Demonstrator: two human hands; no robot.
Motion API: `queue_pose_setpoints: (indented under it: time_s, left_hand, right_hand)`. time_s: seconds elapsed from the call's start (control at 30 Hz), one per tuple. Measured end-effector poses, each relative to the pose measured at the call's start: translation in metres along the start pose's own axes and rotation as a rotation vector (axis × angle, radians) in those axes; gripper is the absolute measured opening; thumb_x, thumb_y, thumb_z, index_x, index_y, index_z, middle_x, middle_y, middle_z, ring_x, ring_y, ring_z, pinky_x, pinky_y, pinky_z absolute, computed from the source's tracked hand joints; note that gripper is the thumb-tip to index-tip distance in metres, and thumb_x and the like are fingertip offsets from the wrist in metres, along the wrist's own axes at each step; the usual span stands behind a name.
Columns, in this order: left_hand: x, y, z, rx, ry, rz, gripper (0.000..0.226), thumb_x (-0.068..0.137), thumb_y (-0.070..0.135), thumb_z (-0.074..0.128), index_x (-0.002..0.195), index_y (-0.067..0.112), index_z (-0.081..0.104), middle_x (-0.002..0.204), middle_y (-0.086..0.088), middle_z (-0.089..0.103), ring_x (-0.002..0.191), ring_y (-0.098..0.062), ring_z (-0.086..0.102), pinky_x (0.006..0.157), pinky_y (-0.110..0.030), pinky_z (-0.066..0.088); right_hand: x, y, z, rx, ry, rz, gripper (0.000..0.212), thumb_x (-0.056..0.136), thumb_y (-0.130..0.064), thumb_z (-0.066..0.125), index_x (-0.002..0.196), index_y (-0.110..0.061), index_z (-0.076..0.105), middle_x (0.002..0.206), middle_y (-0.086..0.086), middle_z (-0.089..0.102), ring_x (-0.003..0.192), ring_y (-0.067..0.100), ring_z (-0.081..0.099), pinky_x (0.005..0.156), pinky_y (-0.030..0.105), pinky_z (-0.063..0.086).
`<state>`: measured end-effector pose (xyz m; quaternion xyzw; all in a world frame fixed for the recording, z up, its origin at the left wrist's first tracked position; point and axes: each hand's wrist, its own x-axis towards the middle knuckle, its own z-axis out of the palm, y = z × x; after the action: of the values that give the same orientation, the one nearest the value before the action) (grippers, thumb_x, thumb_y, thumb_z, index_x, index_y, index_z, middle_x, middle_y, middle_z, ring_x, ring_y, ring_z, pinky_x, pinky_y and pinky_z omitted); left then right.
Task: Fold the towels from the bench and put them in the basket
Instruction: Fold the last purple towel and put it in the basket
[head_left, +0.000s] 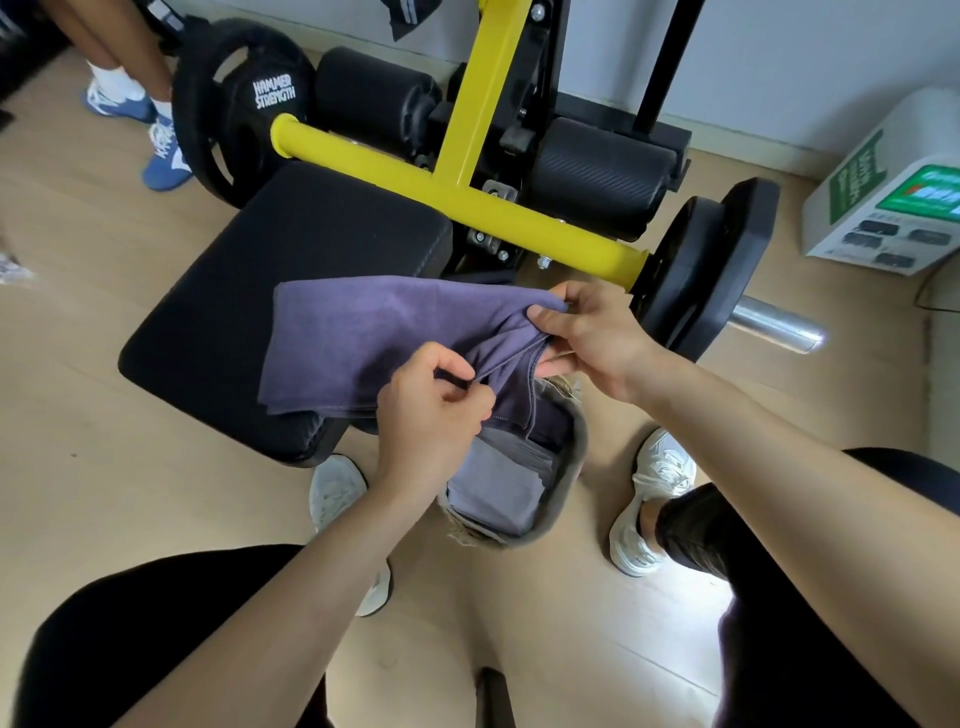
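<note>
The purple towel (363, 338) covers the near right part of the worktop (260, 270) and the far end of the basket (571, 462), so the folded grey towels (498, 483) inside show only partly. The left hand (431, 410) hides part of the basket's rim. The top edge cuts off a second person (124, 57) above the legs and 2 blue shoes (163, 158). The right edge cuts the white machine (883, 208); its green print is too blurred to read.

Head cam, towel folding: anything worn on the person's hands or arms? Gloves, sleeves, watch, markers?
Nothing worn that shows. Left hand and right hand: no gloves, rings, watch, bands or markers visible. Left forearm and right forearm are uncovered to the frame edge; no sleeve in view.
</note>
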<state>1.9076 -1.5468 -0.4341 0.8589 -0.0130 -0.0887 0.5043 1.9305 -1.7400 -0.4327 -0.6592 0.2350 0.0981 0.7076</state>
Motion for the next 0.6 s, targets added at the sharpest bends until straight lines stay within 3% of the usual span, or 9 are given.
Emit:
queue_pose_setpoints:
  time_s: [0.1,0.2,0.3,0.43,0.6]
  left_hand:
    - [0.000,-0.001,-0.002,0.265,0.085,0.321,0.019,0.084,0.007,0.068,0.088,0.019,0.054,0.046,0.004,0.054,0.045,-0.014,0.051,0.055,-0.034,0.042]
    - [-0.001,-0.006,-0.002,0.227,0.003,0.509,0.010,0.092,0.008,0.062,0.095,0.017,0.063,0.054,0.000,0.062,0.049,-0.019,0.059,0.053,-0.043,0.049]
    - [0.002,-0.012,-0.003,0.218,-0.011,0.578,0.021,0.094,0.007,0.059,0.102,0.016,0.076,0.062,0.002,0.068,0.055,-0.021,0.064,0.056,-0.041,0.052]
    - [0.005,-0.014,-0.005,0.232,0.028,0.593,0.024,0.078,0.009,0.070,0.100,0.010,0.079,0.072,0.002,0.074,0.058,-0.013,0.066,0.058,-0.034,0.058]
    - [0.008,-0.022,-0.007,0.275,0.044,0.630,0.013,0.085,0.015,0.075,0.097,0.012,0.080,0.073,0.002,0.077,0.060,-0.012,0.070,0.056,-0.035,0.059]
  right_hand:
    - [0.000,0.000,0.001,0.019,0.013,-0.007,0.004,0.098,-0.004,0.058,0.096,-0.003,0.054,0.070,0.014,0.061,0.047,0.016,0.067,0.045,0.026,0.056]
    - [0.000,-0.002,0.002,0.056,0.030,-0.010,0.009,0.098,-0.002,0.057,0.090,-0.005,0.054,0.068,0.013,0.059,0.045,0.015,0.065,0.043,0.024,0.055]
    - [0.000,-0.003,0.001,0.079,0.017,-0.007,0.004,0.098,0.000,0.057,0.095,-0.002,0.054,0.069,0.015,0.057,0.045,0.015,0.064,0.043,0.024,0.055]
    - [0.000,-0.004,-0.001,0.087,0.003,0.003,0.005,0.098,-0.001,0.056,0.102,-0.001,0.054,0.071,0.015,0.057,0.047,0.015,0.065,0.046,0.024,0.056]
    - [-0.001,-0.005,-0.001,0.090,-0.036,0.004,0.009,0.098,0.000,0.056,0.107,-0.001,0.055,0.074,0.017,0.059,0.048,0.015,0.067,0.046,0.024,0.056]
